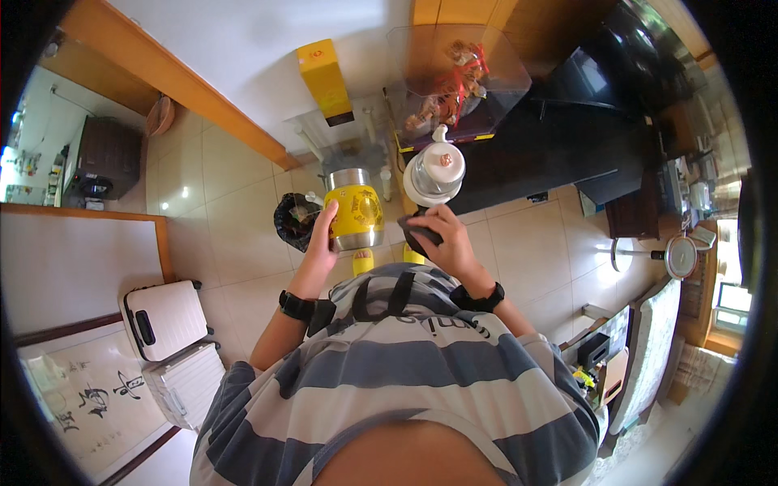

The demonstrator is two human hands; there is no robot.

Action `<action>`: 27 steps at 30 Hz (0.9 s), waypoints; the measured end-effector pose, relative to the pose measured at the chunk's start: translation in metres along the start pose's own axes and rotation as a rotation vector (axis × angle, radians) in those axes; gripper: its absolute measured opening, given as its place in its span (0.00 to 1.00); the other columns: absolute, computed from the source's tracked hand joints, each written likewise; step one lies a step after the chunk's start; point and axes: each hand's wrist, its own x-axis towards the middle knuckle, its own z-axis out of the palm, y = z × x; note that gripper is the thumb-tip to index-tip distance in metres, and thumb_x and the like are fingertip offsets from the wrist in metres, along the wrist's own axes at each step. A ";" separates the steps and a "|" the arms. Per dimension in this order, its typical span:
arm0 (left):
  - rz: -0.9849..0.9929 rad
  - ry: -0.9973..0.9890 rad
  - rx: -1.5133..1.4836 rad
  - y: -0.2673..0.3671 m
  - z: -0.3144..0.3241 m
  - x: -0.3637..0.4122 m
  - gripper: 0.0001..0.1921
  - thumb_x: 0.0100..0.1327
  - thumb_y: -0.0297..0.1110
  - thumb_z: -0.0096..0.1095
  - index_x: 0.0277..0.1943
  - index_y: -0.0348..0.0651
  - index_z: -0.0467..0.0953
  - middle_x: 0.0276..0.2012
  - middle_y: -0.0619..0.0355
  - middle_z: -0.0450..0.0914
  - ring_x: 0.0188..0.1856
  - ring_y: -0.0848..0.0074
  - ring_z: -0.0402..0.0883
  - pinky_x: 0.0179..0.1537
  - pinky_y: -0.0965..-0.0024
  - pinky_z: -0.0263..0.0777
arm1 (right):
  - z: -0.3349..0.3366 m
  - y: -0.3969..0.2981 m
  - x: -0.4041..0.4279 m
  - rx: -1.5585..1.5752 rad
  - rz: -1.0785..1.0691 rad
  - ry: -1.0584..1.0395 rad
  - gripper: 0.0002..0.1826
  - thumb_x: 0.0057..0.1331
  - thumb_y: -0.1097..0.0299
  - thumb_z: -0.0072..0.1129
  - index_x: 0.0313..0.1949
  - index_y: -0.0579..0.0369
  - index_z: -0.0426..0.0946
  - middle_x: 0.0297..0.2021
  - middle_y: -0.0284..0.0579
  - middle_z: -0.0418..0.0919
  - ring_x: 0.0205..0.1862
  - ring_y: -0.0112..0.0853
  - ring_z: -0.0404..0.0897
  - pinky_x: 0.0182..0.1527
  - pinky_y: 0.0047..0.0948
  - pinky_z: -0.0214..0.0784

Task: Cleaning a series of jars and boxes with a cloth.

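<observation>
My left hand (323,234) grips the left side of a yellow canister (355,212) with silver metal bands at its top and base and a printed pattern. It is tilted away from me. To its right, my right hand (447,240) holds a dark cloth (420,233) bunched between the thumb and fingers. The cloth is apart from the canister. Just beyond the right hand, a glass kettle (435,170) with a white lid and white base stands at the near left corner of a black counter (516,155).
A clear plastic box (459,91) with wrapped items stands behind the kettle. A tall yellow box (325,82) is by the wall. Below the canister's left side is a bin with a black bag (285,228). Suitcases (167,319) stand at left, a round-topped stand (681,257) at right.
</observation>
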 end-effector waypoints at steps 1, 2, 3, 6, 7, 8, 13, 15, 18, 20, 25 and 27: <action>-0.010 -0.004 0.007 -0.002 -0.001 -0.001 0.30 0.69 0.51 0.56 0.64 0.39 0.66 0.59 0.51 0.75 0.60 0.64 0.76 0.61 0.54 0.70 | 0.000 -0.003 0.003 0.052 0.012 0.109 0.12 0.59 0.74 0.66 0.43 0.54 0.82 0.39 0.48 0.77 0.38 0.44 0.80 0.40 0.34 0.73; -0.056 -0.047 -0.028 -0.004 -0.003 -0.003 0.30 0.69 0.51 0.56 0.64 0.39 0.66 0.59 0.51 0.75 0.60 0.64 0.76 0.62 0.54 0.70 | 0.004 0.000 0.006 0.062 -0.014 0.132 0.12 0.60 0.75 0.65 0.45 0.56 0.79 0.39 0.49 0.76 0.39 0.45 0.78 0.40 0.34 0.72; -0.102 -0.090 -0.061 -0.004 -0.001 -0.005 0.29 0.69 0.51 0.55 0.64 0.38 0.66 0.59 0.52 0.75 0.60 0.64 0.76 0.62 0.54 0.70 | 0.006 -0.001 0.011 0.062 -0.005 0.144 0.12 0.60 0.75 0.65 0.45 0.56 0.79 0.39 0.49 0.76 0.39 0.45 0.78 0.40 0.34 0.72; -0.106 -0.153 -0.111 -0.011 0.008 -0.013 0.26 0.69 0.49 0.57 0.61 0.39 0.69 0.54 0.56 0.79 0.54 0.68 0.80 0.57 0.62 0.73 | 0.012 -0.004 0.023 0.066 -0.012 0.217 0.14 0.62 0.77 0.62 0.47 0.57 0.75 0.39 0.51 0.74 0.41 0.50 0.76 0.43 0.36 0.71; -0.111 -0.157 -0.104 -0.011 0.011 -0.017 0.26 0.69 0.49 0.57 0.61 0.39 0.69 0.54 0.56 0.79 0.54 0.68 0.80 0.57 0.62 0.73 | 0.015 -0.004 0.022 0.067 -0.008 0.226 0.14 0.62 0.77 0.62 0.47 0.57 0.75 0.39 0.51 0.74 0.41 0.50 0.76 0.43 0.36 0.71; -0.117 -0.196 -0.091 -0.009 0.014 -0.022 0.26 0.70 0.49 0.56 0.62 0.38 0.69 0.55 0.55 0.78 0.55 0.68 0.79 0.59 0.62 0.72 | 0.017 -0.004 0.020 0.092 -0.013 0.209 0.13 0.62 0.77 0.62 0.46 0.58 0.75 0.40 0.51 0.73 0.41 0.50 0.76 0.43 0.37 0.70; -0.092 -0.201 -0.120 -0.009 0.010 -0.017 0.27 0.69 0.51 0.52 0.62 0.42 0.69 0.57 0.54 0.77 0.57 0.65 0.78 0.60 0.57 0.71 | 0.015 -0.013 0.007 0.123 -0.149 0.048 0.14 0.60 0.78 0.63 0.45 0.55 0.75 0.41 0.49 0.73 0.40 0.49 0.77 0.39 0.37 0.71; -0.001 -0.221 -0.078 -0.006 0.018 -0.018 0.27 0.68 0.53 0.52 0.62 0.44 0.69 0.56 0.54 0.78 0.57 0.65 0.78 0.59 0.57 0.72 | 0.013 -0.015 0.004 0.132 -0.171 -0.017 0.15 0.59 0.77 0.64 0.46 0.53 0.77 0.42 0.48 0.73 0.40 0.47 0.78 0.39 0.37 0.72; -0.045 -0.189 -0.171 -0.003 0.013 -0.015 0.28 0.67 0.52 0.56 0.61 0.41 0.70 0.56 0.53 0.78 0.57 0.65 0.79 0.60 0.60 0.71 | 0.006 -0.018 0.006 0.078 -0.268 -0.205 0.16 0.57 0.75 0.66 0.46 0.50 0.79 0.41 0.45 0.75 0.39 0.45 0.79 0.39 0.37 0.73; -0.056 -0.207 -0.125 -0.003 0.004 -0.014 0.28 0.67 0.52 0.56 0.62 0.40 0.70 0.56 0.53 0.78 0.57 0.66 0.78 0.60 0.60 0.71 | 0.006 -0.013 0.010 0.086 -0.221 -0.089 0.16 0.57 0.75 0.67 0.45 0.50 0.80 0.41 0.45 0.75 0.38 0.44 0.79 0.39 0.36 0.74; -0.103 -0.317 0.104 -0.010 -0.006 -0.021 0.29 0.68 0.51 0.56 0.62 0.37 0.68 0.55 0.53 0.79 0.55 0.68 0.80 0.58 0.62 0.73 | 0.001 -0.014 0.030 -0.010 -0.227 0.132 0.16 0.56 0.77 0.66 0.46 0.51 0.81 0.40 0.46 0.75 0.38 0.44 0.79 0.39 0.35 0.74; -0.123 -0.309 0.106 -0.009 -0.001 -0.026 0.30 0.67 0.51 0.56 0.62 0.37 0.68 0.55 0.53 0.79 0.54 0.69 0.80 0.57 0.63 0.74 | 0.002 -0.011 0.028 0.004 -0.218 0.120 0.16 0.57 0.77 0.66 0.46 0.51 0.81 0.40 0.46 0.75 0.38 0.44 0.79 0.39 0.35 0.74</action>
